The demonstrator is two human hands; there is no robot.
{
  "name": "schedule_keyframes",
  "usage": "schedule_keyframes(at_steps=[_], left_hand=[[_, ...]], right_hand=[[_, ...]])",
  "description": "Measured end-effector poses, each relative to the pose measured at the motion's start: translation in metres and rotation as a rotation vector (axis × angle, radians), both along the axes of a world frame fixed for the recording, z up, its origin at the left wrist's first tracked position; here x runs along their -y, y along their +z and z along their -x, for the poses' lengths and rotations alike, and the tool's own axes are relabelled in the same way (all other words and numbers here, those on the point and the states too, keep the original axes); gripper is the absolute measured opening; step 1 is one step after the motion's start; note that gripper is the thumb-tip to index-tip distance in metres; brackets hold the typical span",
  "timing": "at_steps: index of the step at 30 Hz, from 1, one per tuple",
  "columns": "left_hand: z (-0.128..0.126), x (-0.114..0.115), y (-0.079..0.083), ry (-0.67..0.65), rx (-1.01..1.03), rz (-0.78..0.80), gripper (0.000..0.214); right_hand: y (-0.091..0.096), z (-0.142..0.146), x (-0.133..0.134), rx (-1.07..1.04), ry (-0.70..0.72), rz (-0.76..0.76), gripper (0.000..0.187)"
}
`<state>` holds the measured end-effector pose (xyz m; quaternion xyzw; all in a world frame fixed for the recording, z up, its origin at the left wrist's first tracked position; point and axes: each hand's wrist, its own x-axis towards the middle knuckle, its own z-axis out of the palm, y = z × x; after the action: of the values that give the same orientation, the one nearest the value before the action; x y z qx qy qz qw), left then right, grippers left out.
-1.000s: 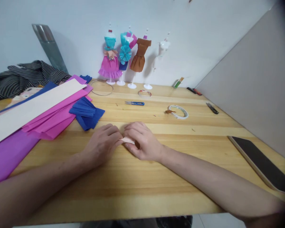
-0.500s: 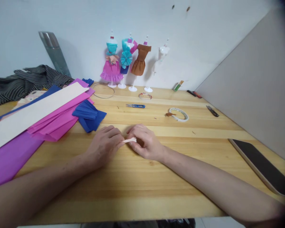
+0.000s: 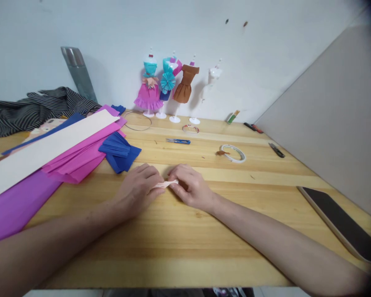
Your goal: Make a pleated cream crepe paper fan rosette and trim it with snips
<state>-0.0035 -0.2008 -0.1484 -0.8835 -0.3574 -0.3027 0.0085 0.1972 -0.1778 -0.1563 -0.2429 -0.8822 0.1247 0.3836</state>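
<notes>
Between my hands is a small pale pink strip of pleated paper (image 3: pixel 162 185), narrow and gathered. My left hand (image 3: pixel 140 185) pinches its left part between thumb and fingers. At the other end, my right hand (image 3: pixel 190 185) has its thumb and fingertips closed on the strip. Both hands rest low over the wooden table (image 3: pixel 173 247), knuckles close together. Just beyond my left hand lies a folded piece of blue crepe paper (image 3: pixel 120 152). Blue thread snips (image 3: pixel 178 141) lie farther back, in front of both hands.
Four small dress forms (image 3: pixel 182 84) stand by the wall, most wearing paper clothes. Crepe paper sheets (image 3: pixel 37 194) and striped cloth (image 3: pixel 34 109) cover the left, with a bottle (image 3: pixel 80 72) behind. Rightward are a tape roll (image 3: pixel 241 156), a cutter (image 3: pixel 276 150) and a phone (image 3: pixel 340 220).
The left hand's thumb has shifted along the strip, and more of the paper shows at that hand. The right hand keeps its pinch. The whole view has moved slightly.
</notes>
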Motion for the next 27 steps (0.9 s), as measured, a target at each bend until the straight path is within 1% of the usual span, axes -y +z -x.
schedule_keyframes(at_steps=[1,3,5,7,9,11,12,14,16,18,21,23,25,27], left_hand=[[0.0,0.001,0.001,-0.007,0.015,0.023,0.016],[0.001,0.003,0.005,-0.039,0.071,0.065,0.026],[0.003,0.005,0.011,-0.052,0.147,0.136,0.03],[0.005,0.005,0.018,0.005,0.223,0.247,0.031],[0.008,0.003,0.025,0.094,0.258,0.403,0.032],[0.012,0.001,0.033,0.127,0.246,0.623,0.03],[0.014,0.001,0.036,0.113,0.236,0.745,0.03],[0.017,0.0,0.04,0.034,0.25,0.959,0.029],[0.02,-0.001,0.041,-0.04,0.306,1.081,0.029],[0.021,-0.001,0.039,-0.054,0.366,1.132,0.027],[0.021,-0.003,0.033,0.006,0.459,1.157,0.024],[0.02,-0.004,0.029,0.026,0.535,1.177,0.024],[0.019,-0.004,0.024,0.05,0.586,1.203,0.026],[0.019,-0.004,0.02,0.06,0.651,1.214,0.027]], right_hand=[[-0.001,0.0,0.0,-0.002,-0.004,-0.005,0.008],[-0.001,-0.001,-0.001,-0.008,0.0,-0.009,0.01],[-0.001,0.0,-0.002,0.004,0.022,-0.011,0.012],[0.0,0.001,-0.003,0.04,0.054,-0.024,0.014],[0.003,0.003,-0.004,0.084,0.094,-0.05,0.017],[0.007,0.005,-0.006,0.105,0.13,-0.082,0.019],[0.01,0.006,-0.007,0.107,0.145,-0.094,0.019],[0.015,0.009,-0.008,0.099,0.158,-0.115,0.019],[0.019,0.012,-0.01,0.092,0.16,-0.135,0.017],[0.024,0.015,-0.01,0.082,0.16,-0.147,0.015],[0.03,0.02,-0.009,0.071,0.182,-0.148,0.011],[0.033,0.023,-0.006,0.052,0.183,-0.112,0.014],[0.033,0.026,-0.001,-0.004,0.119,-0.007,0.027],[0.029,0.027,0.003,-0.106,0.008,0.193,0.042]])
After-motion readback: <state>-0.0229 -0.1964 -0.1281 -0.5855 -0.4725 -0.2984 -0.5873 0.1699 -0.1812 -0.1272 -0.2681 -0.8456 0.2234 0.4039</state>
